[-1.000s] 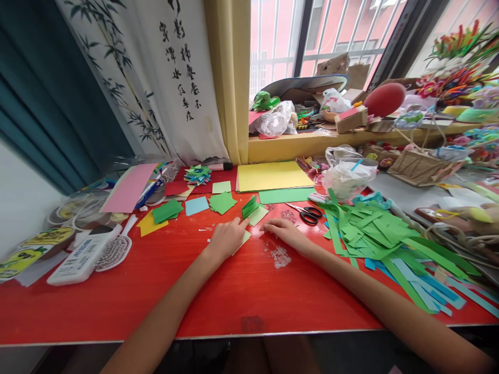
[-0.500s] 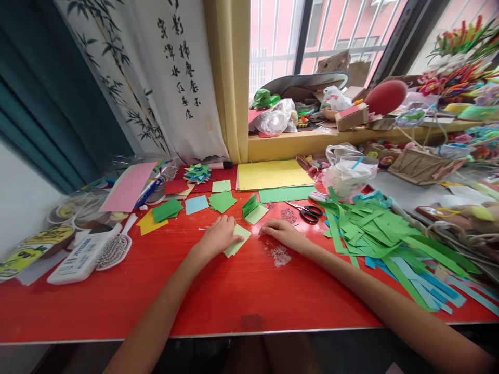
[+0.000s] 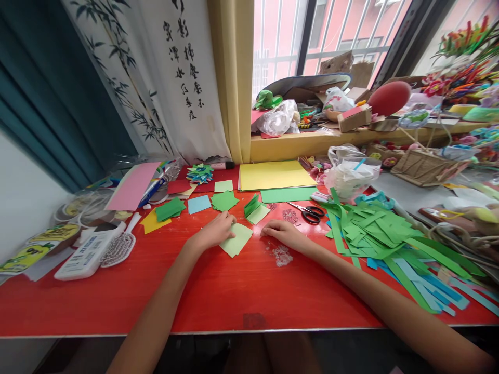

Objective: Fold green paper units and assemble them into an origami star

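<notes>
My left hand (image 3: 215, 231) is at the left edge of a small stack of light green paper squares (image 3: 238, 242), its thumb and fingers closed on the edge. The squares lie slightly fanned on the red table. My right hand (image 3: 284, 235) rests palm down with fingers curled in, and nothing shows in them. Just below it is a small heap of clear bits (image 3: 282, 256). Between and beyond the hands lie a folded green paper piece (image 3: 251, 204) and a light green square (image 3: 259, 213). Scissors (image 3: 311, 213) with black handles lie beyond my right hand.
Green paper strips (image 3: 370, 228) pile up on the right. Green (image 3: 225, 200), blue (image 3: 198, 204) and yellow (image 3: 156, 223) squares lie farther back. Yellow sheets (image 3: 275, 175) are by the wall. A hairbrush (image 3: 119, 249) and a white package (image 3: 88, 254) stand left.
My left hand has drawn back to the left, uncovering more of the light green squares, which lie about where they were. My right hand has stayed in place.
</notes>
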`<state>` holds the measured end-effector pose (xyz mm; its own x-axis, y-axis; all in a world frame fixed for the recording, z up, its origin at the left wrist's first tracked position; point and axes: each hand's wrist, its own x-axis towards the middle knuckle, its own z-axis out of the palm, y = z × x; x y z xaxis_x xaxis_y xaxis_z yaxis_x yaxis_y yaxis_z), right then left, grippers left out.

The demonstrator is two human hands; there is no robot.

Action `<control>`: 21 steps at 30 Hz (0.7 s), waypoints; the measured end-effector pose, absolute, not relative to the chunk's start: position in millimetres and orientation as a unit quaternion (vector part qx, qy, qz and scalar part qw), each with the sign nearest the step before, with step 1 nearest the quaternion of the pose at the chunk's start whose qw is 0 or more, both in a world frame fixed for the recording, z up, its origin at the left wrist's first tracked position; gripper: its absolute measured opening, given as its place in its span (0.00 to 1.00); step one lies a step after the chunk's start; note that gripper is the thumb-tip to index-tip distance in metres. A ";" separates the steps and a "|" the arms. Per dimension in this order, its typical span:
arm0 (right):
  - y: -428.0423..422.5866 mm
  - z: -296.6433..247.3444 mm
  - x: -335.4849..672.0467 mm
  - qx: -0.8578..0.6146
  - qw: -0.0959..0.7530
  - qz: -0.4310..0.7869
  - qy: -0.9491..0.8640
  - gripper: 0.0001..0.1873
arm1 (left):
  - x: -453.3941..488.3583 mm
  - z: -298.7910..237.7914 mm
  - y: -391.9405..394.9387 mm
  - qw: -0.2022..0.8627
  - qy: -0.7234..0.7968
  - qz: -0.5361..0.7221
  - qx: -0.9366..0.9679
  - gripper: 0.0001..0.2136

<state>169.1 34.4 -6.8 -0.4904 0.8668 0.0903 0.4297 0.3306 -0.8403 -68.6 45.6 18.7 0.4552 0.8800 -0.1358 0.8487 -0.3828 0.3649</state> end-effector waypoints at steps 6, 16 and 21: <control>34.3 -5.8 169.4 -0.432 0.266 0.390 -0.768 0.13 | -71.6 20.3 47.4 0.215 0.526 0.039 0.822 0.10; 32.9 -2.1 169.3 -0.426 0.260 0.389 -0.774 0.15 | -68.6 28.4 43.9 0.199 0.532 0.076 0.819 0.06; 31.7 -1.4 169.5 -0.410 0.276 0.430 -0.755 0.15 | -56.7 39.8 40.4 0.295 0.479 0.214 0.798 0.06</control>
